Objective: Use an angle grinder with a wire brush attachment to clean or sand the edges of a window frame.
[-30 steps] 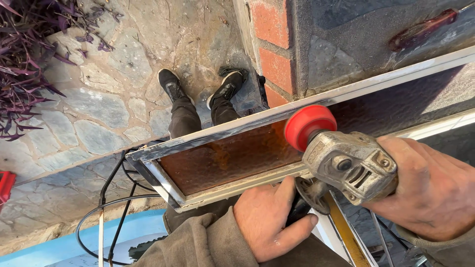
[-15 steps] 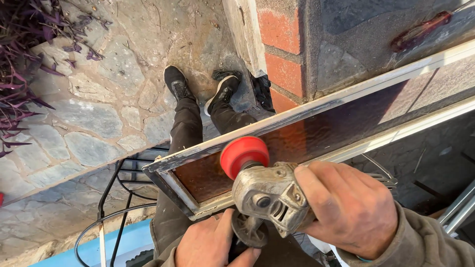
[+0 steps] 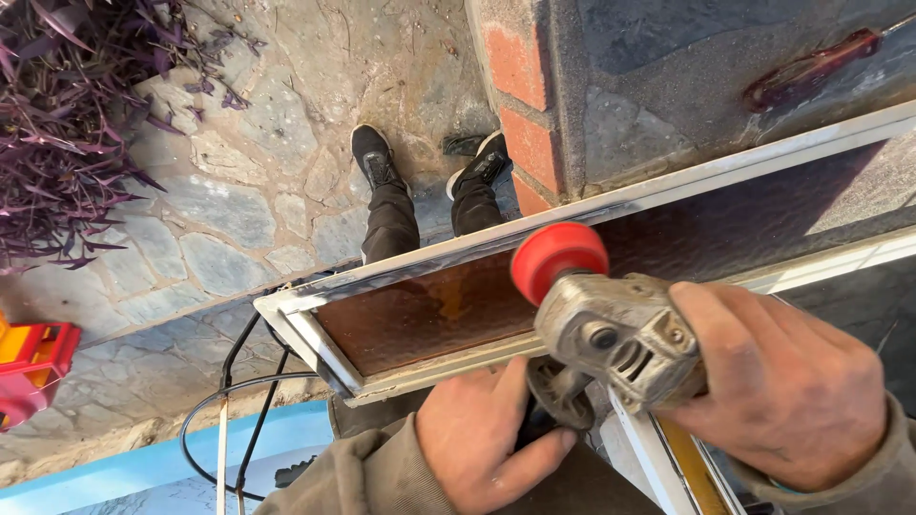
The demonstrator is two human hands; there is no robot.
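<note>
Grinder (image 3: 620, 334) body dull grey, knob (image 3: 558, 259) bright red; frame (image 3: 401, 286) white with rusty brown panel (image 3: 429, 319); brick (image 3: 520, 105) orange-red; shoes (image 3: 374, 153) black; plant (image 3: 67, 124) purple; paving (image 3: 239, 200) mottled grey stone; cable (image 3: 239, 381) black

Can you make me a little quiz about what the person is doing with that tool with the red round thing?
1. True or false: both hands are on the angle grinder.
2. Which hand wraps the grinder's body: left or right?
3. What lies under the tool? A) a framed brown panel B) a bucket C) a rope

Key: 1 true, the left hand grips the part below it; 2 right; 3 A.
</note>
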